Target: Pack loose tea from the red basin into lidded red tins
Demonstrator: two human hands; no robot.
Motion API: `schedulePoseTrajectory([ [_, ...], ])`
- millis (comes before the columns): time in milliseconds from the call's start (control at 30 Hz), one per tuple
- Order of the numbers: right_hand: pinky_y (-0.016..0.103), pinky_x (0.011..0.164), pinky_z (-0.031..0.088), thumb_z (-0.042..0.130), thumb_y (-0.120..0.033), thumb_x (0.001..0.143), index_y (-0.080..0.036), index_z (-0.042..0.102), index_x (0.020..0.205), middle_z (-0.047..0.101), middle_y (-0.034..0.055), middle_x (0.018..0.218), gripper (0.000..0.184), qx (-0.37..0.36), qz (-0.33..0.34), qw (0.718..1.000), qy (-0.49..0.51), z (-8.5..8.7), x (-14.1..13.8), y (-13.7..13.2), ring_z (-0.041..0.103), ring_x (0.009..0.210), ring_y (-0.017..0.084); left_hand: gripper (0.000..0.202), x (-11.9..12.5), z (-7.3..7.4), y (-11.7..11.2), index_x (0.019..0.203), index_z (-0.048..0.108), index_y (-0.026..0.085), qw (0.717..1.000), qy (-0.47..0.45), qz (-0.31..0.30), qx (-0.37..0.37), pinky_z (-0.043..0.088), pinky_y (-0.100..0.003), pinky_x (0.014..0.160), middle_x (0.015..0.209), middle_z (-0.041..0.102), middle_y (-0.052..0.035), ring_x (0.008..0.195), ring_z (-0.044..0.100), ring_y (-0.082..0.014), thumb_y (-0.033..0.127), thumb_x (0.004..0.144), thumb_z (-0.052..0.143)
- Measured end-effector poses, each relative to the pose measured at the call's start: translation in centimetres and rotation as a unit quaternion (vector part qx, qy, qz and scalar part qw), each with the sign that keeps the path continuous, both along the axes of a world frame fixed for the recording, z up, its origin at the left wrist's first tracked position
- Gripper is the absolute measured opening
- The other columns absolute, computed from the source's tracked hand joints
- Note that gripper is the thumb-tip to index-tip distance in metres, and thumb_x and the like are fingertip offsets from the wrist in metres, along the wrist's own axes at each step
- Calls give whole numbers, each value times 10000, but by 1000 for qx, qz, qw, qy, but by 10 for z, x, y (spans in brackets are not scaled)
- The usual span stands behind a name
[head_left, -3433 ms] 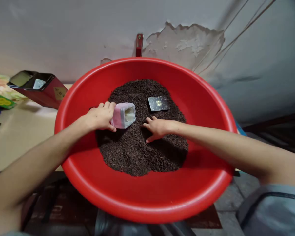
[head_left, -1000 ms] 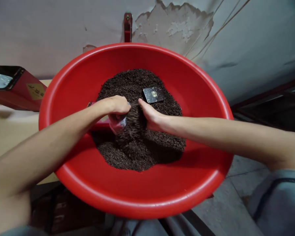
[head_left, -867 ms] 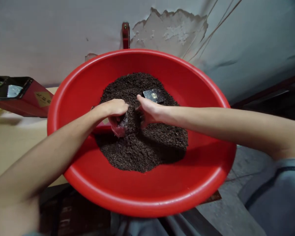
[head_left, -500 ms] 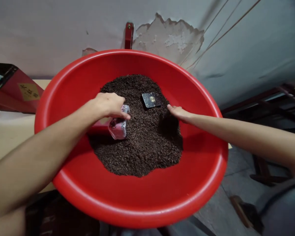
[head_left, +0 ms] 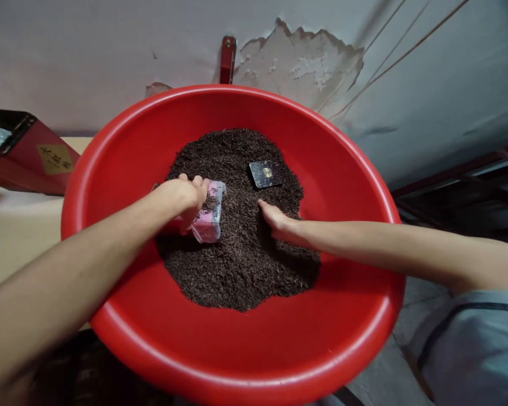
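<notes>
In the red basin [head_left: 237, 344] lies a wide heap of dark, dry, twisted leaves [head_left: 237, 276] that look like loose tea. A red tin [head_left: 173, 226] lies on its side on the heap's left, its mouth, lined with clear plastic [head_left: 209, 225], facing right. My left hand [head_left: 188, 197] grips the tin near its mouth, fingers curled over the upper side; some leaves lie on the plastic. My right hand [head_left: 275, 220] is low in the leaves right of the mouth, thumb stretched out, other fingers mostly hidden. Behind it, a dark square lid [head_left: 265, 173] rests on the heap.
Another red tin [head_left: 34, 152] with a gold label and plastic inside stands on the pale tabletop [head_left: 21, 237] at left. Behind the basin rises a wall [head_left: 110, 51] with peeling plaster and a red bracket [head_left: 227, 59]. Dark furniture [head_left: 469, 180] stands at right.
My right hand has moved left through the leaves, from the heap's right edge toward the tin. My left hand has shifted back along the tin, its fingers now curled over it.
</notes>
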State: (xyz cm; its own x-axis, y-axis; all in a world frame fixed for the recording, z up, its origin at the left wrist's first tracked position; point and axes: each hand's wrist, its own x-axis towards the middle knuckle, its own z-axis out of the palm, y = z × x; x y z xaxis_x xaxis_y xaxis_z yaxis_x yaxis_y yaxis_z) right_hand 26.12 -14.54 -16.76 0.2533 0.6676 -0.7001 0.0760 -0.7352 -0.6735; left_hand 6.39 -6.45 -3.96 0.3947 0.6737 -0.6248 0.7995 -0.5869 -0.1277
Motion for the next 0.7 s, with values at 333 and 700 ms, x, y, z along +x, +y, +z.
schedulePoseTrajectory([
  [333, 483, 959, 550, 571, -469, 920, -200, 558, 1221, 715, 107, 1133, 404, 77, -53, 990, 107, 30, -46, -3, 675, 1004, 253, 1465, -1, -7, 4, 1631, 139, 85, 1000, -18, -2, 4, 413, -637, 1080, 1557, 352, -282, 1384, 311, -569, 599, 480, 885],
  [700, 284, 756, 553, 631, -203, 855, -175, 643, 908, 683, -17, 739, 61, 223, 18, 944, 243, 16, -109, 37, 641, 738, 158, 1409, -1, 3, -1, 1615, 213, 119, 999, 25, -26, 5, 417, -555, 1113, 1552, 373, -257, 1384, 350, -520, 197, 409, 938],
])
